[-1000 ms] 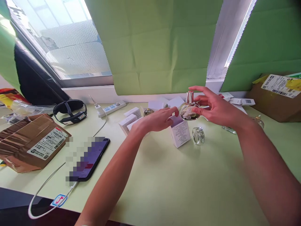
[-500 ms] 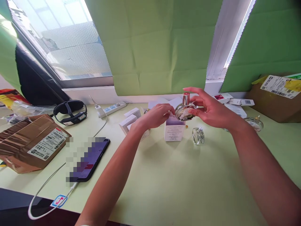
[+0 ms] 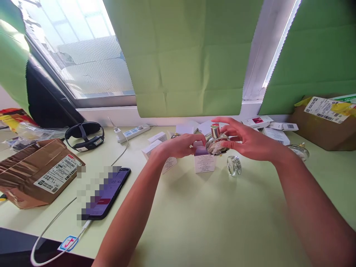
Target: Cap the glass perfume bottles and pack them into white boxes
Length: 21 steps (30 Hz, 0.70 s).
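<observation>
Above the small white box point(image 3: 205, 162) on the bench point(image 3: 211, 218), the right hand point(image 3: 246, 141) has its grip closed around a round glass bottle point(image 3: 217, 143). Just beside it, the left hand point(image 3: 182, 144) pinches the box's open top flap.

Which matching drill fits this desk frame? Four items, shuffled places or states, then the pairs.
Column 1
1. perfume bottle
2. phone
3. glass cap
4. white carton

Column 2
A. lying flat at the left, cable plugged in
B. standing on the table, top open, under the two hands
C. held in the fingers of the right hand, off the table
D. loose on the table, just right of the carton

The left hand is at the carton's open top.

Pairs: 1-C, 2-A, 3-D, 4-B
</observation>
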Available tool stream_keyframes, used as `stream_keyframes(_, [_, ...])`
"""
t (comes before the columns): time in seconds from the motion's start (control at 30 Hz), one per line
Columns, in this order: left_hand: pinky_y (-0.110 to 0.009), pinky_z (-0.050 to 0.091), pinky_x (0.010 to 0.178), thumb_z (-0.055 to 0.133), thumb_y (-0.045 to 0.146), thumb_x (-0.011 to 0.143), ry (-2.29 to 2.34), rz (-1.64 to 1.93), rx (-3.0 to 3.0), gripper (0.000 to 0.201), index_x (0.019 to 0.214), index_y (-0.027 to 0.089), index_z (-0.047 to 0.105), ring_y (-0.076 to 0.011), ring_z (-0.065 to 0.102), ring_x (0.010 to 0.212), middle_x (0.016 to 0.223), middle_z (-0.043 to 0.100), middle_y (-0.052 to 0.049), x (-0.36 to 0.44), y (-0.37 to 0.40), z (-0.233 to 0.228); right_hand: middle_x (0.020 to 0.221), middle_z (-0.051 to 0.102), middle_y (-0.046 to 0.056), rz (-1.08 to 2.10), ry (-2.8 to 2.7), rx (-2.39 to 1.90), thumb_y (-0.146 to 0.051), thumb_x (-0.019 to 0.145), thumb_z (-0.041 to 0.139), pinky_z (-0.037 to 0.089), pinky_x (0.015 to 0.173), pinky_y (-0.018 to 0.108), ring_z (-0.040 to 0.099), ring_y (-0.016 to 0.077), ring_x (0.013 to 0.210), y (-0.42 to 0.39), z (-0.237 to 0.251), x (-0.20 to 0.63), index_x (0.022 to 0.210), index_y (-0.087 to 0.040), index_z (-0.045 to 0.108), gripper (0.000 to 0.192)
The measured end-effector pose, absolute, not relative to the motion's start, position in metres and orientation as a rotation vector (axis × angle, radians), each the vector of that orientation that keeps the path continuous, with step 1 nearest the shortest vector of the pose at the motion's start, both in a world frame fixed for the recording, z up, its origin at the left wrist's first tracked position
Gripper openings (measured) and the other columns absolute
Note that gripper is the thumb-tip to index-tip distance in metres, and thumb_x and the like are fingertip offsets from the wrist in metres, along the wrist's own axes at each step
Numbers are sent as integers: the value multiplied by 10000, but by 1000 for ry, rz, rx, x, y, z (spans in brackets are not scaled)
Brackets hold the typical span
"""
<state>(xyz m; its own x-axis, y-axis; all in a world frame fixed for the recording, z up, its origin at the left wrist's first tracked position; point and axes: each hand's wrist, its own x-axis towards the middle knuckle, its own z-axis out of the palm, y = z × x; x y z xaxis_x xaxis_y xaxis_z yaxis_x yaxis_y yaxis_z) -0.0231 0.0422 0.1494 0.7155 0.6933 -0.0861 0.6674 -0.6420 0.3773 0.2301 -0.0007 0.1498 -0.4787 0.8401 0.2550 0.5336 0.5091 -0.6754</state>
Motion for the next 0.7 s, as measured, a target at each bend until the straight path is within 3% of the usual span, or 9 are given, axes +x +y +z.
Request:
stream_keyframes(0.37, [-260,390,653,541,179,829,1051,50,2555,59,878,205,522,-150,542,765,871,610,-1,-23,39,156,1268,572,57,627,-2139,-889,-269,958,500,526,908,420,566,245,1170,7,130,200,1486,-427,329,578])
stream_keyframes(0.5, [-259,416,686,563,198,815,1035,80,2532,129,936,212,518,-154,561,804,929,624,-4,-26,41,156,1337,556,48,581,-2181,-832,-235,956,475,475,1002,450,572,230,1136,9,126,195,1414,-384,412,486])
stream_keyframes(0.7, [-248,447,741,564,191,824,918,94,2452,319,1139,225,530,-161,593,922,1058,634,-20,-29,44,154,1288,600,30,610,-2225,-878,-235,946,489,495,940,431,614,233,1066,11,124,196,1375,-378,413,458])
